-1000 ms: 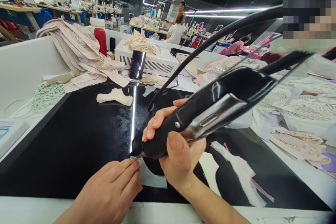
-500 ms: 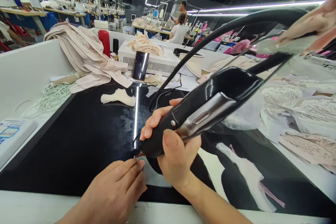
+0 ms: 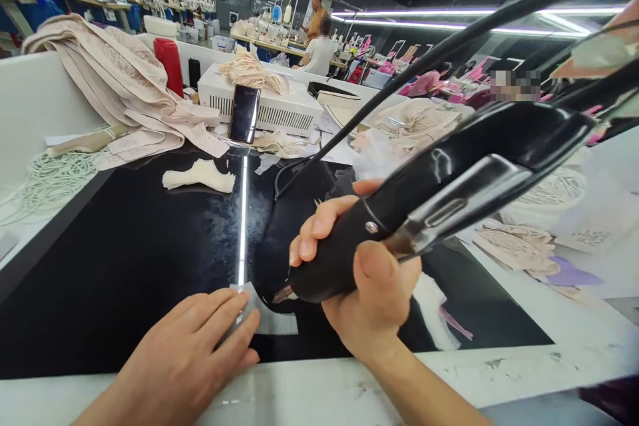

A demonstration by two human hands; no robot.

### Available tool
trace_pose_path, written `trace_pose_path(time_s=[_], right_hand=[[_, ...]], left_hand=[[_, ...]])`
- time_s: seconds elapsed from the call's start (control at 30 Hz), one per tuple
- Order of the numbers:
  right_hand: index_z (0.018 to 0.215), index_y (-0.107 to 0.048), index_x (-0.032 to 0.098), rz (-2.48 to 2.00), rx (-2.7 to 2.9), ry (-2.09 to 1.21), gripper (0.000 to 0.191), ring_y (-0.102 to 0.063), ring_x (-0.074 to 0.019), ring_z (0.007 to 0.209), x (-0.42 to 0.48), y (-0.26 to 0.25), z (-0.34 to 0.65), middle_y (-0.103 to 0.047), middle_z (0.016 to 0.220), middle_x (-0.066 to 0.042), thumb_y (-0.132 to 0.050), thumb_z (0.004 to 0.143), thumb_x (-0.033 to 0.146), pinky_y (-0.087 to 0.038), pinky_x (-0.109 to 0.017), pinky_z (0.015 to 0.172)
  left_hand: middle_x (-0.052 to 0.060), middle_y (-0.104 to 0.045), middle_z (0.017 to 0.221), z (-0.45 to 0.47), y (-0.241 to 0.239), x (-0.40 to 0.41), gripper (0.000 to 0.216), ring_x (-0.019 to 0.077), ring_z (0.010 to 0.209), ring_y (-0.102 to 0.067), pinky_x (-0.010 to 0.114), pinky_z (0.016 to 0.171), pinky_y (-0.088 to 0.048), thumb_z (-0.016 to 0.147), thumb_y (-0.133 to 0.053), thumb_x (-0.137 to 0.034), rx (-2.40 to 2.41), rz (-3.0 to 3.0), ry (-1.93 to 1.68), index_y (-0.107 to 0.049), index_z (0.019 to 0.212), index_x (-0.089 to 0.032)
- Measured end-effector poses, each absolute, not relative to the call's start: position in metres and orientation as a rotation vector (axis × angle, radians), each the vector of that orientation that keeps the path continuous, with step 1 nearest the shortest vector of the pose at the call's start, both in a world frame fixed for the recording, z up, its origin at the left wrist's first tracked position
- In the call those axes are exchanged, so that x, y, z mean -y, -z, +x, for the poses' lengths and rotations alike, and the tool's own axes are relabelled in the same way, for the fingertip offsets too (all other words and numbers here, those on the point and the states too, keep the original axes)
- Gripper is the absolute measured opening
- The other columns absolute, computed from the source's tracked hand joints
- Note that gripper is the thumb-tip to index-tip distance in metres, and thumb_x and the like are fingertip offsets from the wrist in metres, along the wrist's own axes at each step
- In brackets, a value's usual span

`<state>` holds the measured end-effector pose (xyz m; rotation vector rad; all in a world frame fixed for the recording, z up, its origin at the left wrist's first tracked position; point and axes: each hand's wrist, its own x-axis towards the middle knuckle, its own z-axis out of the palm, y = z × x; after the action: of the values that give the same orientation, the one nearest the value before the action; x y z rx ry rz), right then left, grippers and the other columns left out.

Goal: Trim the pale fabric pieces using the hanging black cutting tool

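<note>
My right hand (image 3: 367,279) is wrapped round a black hand-held tool (image 3: 439,180) with a metal trigger and a thick black cable. The tool's tip rests close to a thin pale fabric piece (image 3: 272,319) lying on the glossy black tabletop (image 3: 150,239). My left hand (image 3: 192,353) lies flat with fingers stretched out, pressing on the left end of that fabric piece, just left of the tool tip.
A beige scrap (image 3: 200,176) lies further back on the black top. Behind it stand a white box unit (image 3: 279,103) with a phone (image 3: 244,113) leaning on it, a red bottle (image 3: 168,63), piled beige garments (image 3: 110,73) and coiled white cord (image 3: 47,180). Lace pieces (image 3: 519,246) lie right. Other people work at far tables.
The tool tip has moved a little to the right along the fabric piece, away from my left fingertips. My left hand stays flat on the fabric. The view has swung slightly.
</note>
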<state>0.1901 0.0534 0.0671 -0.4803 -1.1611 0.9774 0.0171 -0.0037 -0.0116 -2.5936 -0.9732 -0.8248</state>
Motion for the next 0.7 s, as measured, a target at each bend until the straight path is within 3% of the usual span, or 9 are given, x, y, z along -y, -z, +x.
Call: trace_pose_path(time_s=[0.3,0.47,0.7], right_hand=[[0.111,-0.058,0.026,-0.518,1.141,-0.941,0.038,-0.059,-0.014,0.053,-0.038,-0.063,0.212,-0.064,0.077,0.002,-0.079,0.08,0.035,-0.052,-0.029,0.046],[0.103,-0.053,0.027,-0.489,1.118,-0.982,0.041,-0.057,-0.011,0.052,-0.038,-0.061,0.199,-0.063,0.075,0.004,-0.082,0.078,0.041,-0.052,-0.025,0.046],[0.109,-0.045,0.027,-0.563,1.198,-0.988,0.048,-0.057,-0.0117,0.056,-0.028,-0.062,0.198,-0.06,0.077,0.004,-0.078,0.08,0.048,-0.054,-0.027,0.049]], left_hand=[[0.0,-0.076,0.112,0.01,0.007,0.001,0.04,0.0186,0.103,-0.067,0.033,0.087,-0.047,0.109,-0.036,-0.035,0.938,-2.615,0.743,-0.074,0.109,-0.022],[0.0,-0.076,0.11,0.008,0.002,0.0,0.039,0.0192,0.102,-0.067,0.033,0.087,-0.046,0.109,-0.037,-0.034,0.892,-2.621,0.702,-0.074,0.109,-0.023],[0.001,-0.076,0.112,0.008,0.001,0.001,0.038,0.0193,0.104,-0.066,0.033,0.089,-0.047,0.109,-0.036,-0.031,0.833,-2.625,0.637,-0.073,0.11,-0.022]])
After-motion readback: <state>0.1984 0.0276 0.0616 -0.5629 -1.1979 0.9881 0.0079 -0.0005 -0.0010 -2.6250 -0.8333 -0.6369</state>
